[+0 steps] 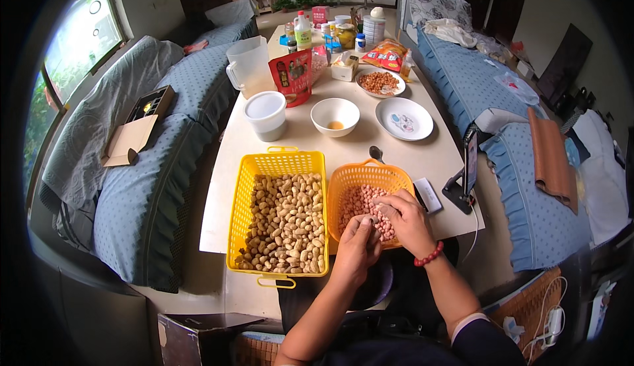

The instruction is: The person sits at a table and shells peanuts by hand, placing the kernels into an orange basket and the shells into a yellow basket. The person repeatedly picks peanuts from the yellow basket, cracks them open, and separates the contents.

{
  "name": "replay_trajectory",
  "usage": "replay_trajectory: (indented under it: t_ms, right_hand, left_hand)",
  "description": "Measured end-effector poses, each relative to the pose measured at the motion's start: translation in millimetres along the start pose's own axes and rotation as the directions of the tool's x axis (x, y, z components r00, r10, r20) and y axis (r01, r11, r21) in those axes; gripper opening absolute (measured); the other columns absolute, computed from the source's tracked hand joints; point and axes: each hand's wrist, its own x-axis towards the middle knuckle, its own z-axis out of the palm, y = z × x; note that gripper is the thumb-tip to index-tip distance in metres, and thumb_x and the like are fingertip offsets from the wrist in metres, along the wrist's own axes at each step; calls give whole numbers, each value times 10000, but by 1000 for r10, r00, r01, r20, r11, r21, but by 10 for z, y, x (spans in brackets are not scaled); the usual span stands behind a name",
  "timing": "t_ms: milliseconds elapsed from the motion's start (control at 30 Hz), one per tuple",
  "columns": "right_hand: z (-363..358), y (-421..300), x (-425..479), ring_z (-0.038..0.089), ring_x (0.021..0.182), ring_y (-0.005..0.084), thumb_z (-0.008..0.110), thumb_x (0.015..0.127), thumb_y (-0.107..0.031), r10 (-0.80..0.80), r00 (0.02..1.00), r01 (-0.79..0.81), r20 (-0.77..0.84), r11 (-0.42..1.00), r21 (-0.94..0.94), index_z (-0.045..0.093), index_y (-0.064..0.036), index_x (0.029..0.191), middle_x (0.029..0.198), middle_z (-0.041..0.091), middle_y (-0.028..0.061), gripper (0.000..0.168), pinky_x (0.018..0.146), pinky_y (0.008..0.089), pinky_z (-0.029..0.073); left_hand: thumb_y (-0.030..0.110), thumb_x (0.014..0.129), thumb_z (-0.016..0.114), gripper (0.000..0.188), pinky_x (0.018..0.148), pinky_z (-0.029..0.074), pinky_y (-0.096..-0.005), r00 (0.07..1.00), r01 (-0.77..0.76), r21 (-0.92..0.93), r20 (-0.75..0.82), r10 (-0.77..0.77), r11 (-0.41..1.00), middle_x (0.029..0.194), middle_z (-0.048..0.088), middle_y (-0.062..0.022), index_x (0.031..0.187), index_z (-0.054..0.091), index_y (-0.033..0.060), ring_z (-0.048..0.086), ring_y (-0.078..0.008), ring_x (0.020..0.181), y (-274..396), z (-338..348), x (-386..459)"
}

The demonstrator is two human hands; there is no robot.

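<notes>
A yellow plastic basket point(234, 217) full of unshelled peanuts point(287, 217) stands at the table's near edge. Right beside it, an orange plastic basket point(342, 175) holds shelled pink peanut kernels point(361, 200). My left hand point(357, 244) is at the near rim of the orange basket, thumb and fingers pinched on a small piece that looks like a peanut shell. Above the kernels, my right hand point(407, 220) has its thumb and fingertips brought close together; whether anything is between them is hidden. Below the table edge, partly behind my left hand, is a purple basin point(385, 287).
Beyond the baskets stand a lidded white tub point(265, 116), a white bowl point(335, 117) and a white plate point(404, 119). A phone on a stand point(465, 173) and a small white box point(427, 195) are at right. Blue-covered sofas point(148, 207) flank the table point(218, 207).
</notes>
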Motion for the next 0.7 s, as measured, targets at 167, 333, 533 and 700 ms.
replay_trajectory:
  t_ms: [167, 333, 533, 700]
  right_hand:
    - [-76, 169, -4, 604, 919, 152, 570, 982, -157, 73, 996, -84, 43, 923, 376, 689, 11, 1097, 1048, 673, 78, 236, 852, 293, 466]
    - [-131, 49, -50, 568, 870, 108, 556, 1002, -187, 157, 964, -256, 213, 759, 599, 663, 24, 1116, 960, 634, 36, 263, 789, 249, 477]
    - [-127, -110, -259, 546, 845, 132, 579, 984, -155, -137, 959, 12, 249, 894, 447, 630, 9, 1032, 912, 567, 46, 178, 776, 255, 451]
    - [-201, -143, -393, 537, 843, 142, 588, 979, -160, -102, 963, -36, 249, 868, 495, 624, -9, 949, 907, 560, 55, 158, 803, 270, 439]
  left_hand:
    - [271, 1034, 466, 197, 461, 240, -189, 1000, 28, 4, -1, -28, 1000, 666, 348, 62, 1024, 540, 89, 286, -44, 533, 20, 9, -46]
    - [310, 1031, 475, 244, 458, 228, -184, 999, 25, 25, 25, -26, 999, 666, 342, 70, 1030, 554, 79, 284, -38, 532, 25, -41, -115]
    - [402, 1025, 466, 330, 438, 223, -186, 974, 98, 130, 193, -122, 987, 656, 358, 65, 1030, 559, 85, 302, -38, 517, 23, -102, -161]
    - [556, 1021, 324, 545, 411, 225, -196, 991, 107, 110, 69, -115, 988, 645, 472, 3, 1052, 558, 64, 309, -61, 452, 30, -104, -232]
